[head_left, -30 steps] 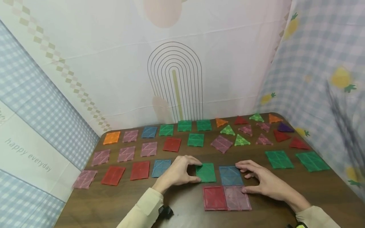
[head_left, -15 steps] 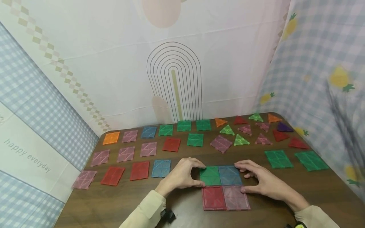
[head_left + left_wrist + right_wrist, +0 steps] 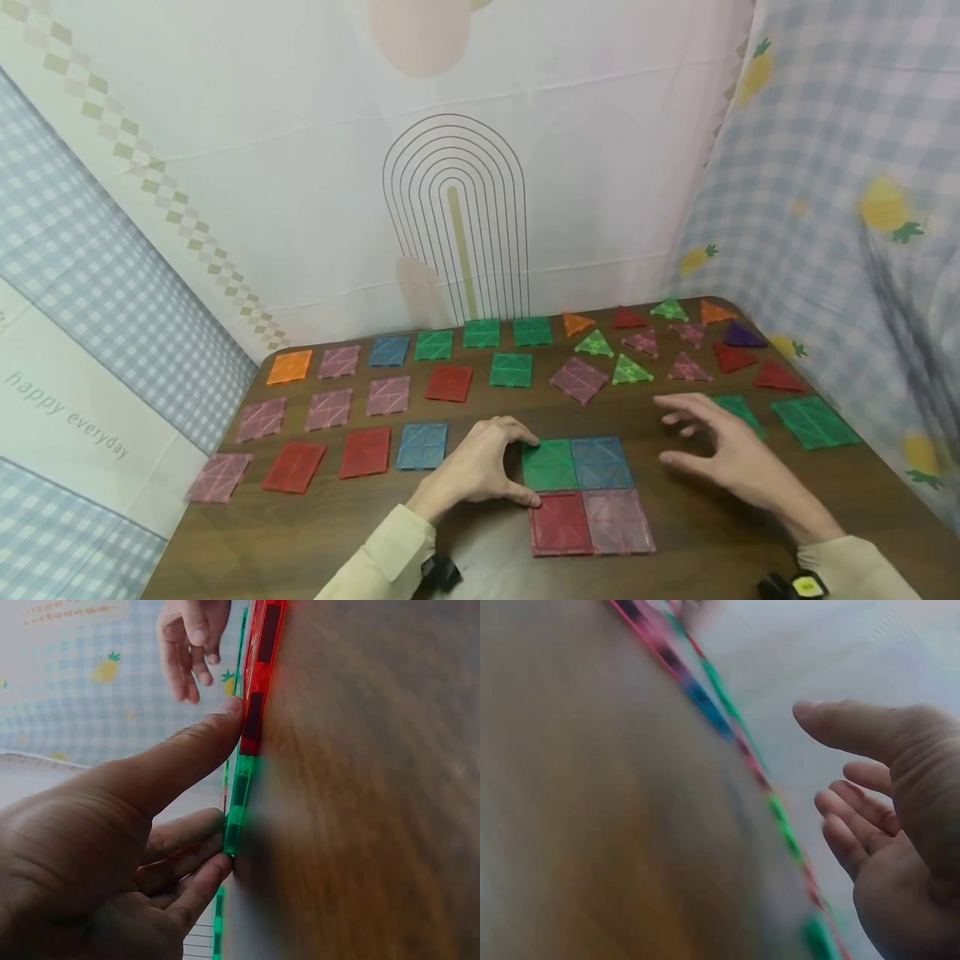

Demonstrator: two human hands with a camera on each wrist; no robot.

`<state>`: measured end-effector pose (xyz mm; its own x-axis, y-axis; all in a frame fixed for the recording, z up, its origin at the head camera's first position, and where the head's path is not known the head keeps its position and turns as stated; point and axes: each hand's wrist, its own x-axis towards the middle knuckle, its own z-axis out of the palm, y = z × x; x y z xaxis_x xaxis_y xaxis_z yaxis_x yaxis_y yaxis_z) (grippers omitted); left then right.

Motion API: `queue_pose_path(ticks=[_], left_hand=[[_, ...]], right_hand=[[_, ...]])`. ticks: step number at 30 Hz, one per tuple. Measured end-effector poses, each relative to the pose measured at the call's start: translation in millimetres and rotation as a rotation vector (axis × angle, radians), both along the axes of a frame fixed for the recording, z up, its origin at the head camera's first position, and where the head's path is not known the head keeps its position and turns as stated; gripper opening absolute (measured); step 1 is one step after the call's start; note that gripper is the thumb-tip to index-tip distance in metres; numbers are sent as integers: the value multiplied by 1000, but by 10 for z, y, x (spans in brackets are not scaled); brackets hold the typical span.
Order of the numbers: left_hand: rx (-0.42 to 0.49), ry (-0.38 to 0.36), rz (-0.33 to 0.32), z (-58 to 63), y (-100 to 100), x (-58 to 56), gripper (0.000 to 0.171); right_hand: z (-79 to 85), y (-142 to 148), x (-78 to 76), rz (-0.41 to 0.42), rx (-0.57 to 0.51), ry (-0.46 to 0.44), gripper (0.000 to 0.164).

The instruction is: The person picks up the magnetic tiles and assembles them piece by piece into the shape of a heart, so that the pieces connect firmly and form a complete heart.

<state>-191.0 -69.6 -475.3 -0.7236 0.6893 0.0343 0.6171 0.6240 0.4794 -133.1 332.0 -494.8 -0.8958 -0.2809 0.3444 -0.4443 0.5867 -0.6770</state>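
Note:
Four-part square of translucent magnetic tiles lies flat on the table in the head view: a green tile [image 3: 549, 465] and a blue tile [image 3: 603, 462] behind, a red tile [image 3: 560, 523] and a pink tile [image 3: 620, 521] in front, edges meeting. My left hand [image 3: 482, 462] rests at its left side, thumb on the red tile's corner and fingertips at the green tile's far corner. In the left wrist view these contacts show at the green edge [image 3: 238, 802]. My right hand [image 3: 731, 454] hovers apart, right of the square, fingers spread and holding nothing; it partly hides another green tile [image 3: 741, 414].
Loose square tiles lie in rows at the left and back, including a blue tile [image 3: 422, 447] beside my left hand. Triangle tiles, such as a green triangle [image 3: 632, 370], lie at the back right. A large green tile [image 3: 815, 422] is near the right edge. Curtains surround the table [image 3: 315, 542].
My left hand slid the green tile right against the blue one, then its thumb shifted onto the red tile. My right hand left the blue and pink tiles, moving right and back.

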Motion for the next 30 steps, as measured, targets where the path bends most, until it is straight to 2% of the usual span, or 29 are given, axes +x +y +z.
queue_pose_path(ticks=[3, 5, 9, 12, 23, 30], left_hand=[[-7, -13, 12, -10, -15, -3, 75], [-12, -21, 21, -21, -29, -8, 75], [-15, -26, 30, -22, -50, -19, 75], [-16, -31, 34, -12, -57, -19, 75], [-12, -56, 39, -18, -61, -35, 76], [-2, -55, 39, -16, -60, -28, 75]], right_hand=[[54, 281, 5, -155, 102, -8, 83], [70, 455, 2, -194, 145, -60, 87], [53, 686, -15, -174, 208, -162, 93], [19, 757, -27, -144, 268, -183, 93], [-7, 762, -24, -119, 323, -143, 69], [31, 707, -29, -186, 311, -130, 82]])
